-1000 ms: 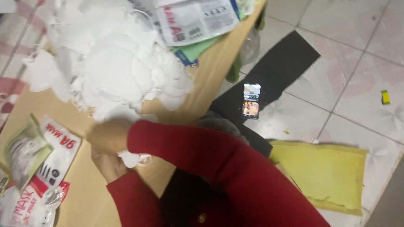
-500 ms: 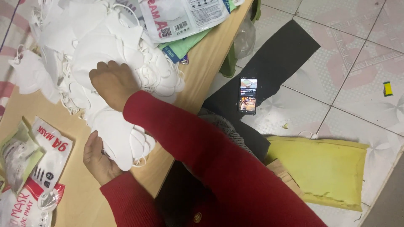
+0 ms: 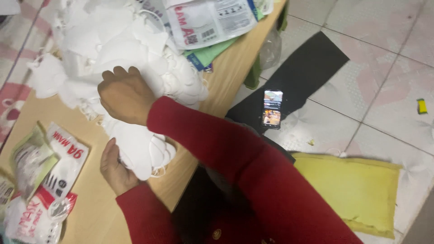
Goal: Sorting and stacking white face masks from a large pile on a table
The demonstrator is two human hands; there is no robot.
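A big heap of white face masks (image 3: pixel 131 40) covers the far part of the wooden table (image 3: pixel 226 86). My right hand (image 3: pixel 126 95) lies on the heap's near edge, fingers curled down into the masks. Just below it, my left hand (image 3: pixel 114 168) cups a small stack of white masks (image 3: pixel 140 149) from underneath at the table's near edge. Both arms wear red sleeves, and the right sleeve crosses over the stack.
Printed mask packets (image 3: pixel 49 180) lie at the table's left end; a larger packet (image 3: pixel 212 20) and a green one (image 3: pixel 210 54) lie beyond the heap. On the tiled floor are a phone (image 3: pixel 272 108) on a black mat (image 3: pixel 312 68), a yellow cushion (image 3: pixel 357 190) and a clear bottle (image 3: pixel 271 49).
My right hand has gone from beside my left hand up onto the heap of masks. The left hand now holds a stack of masks in plain view.
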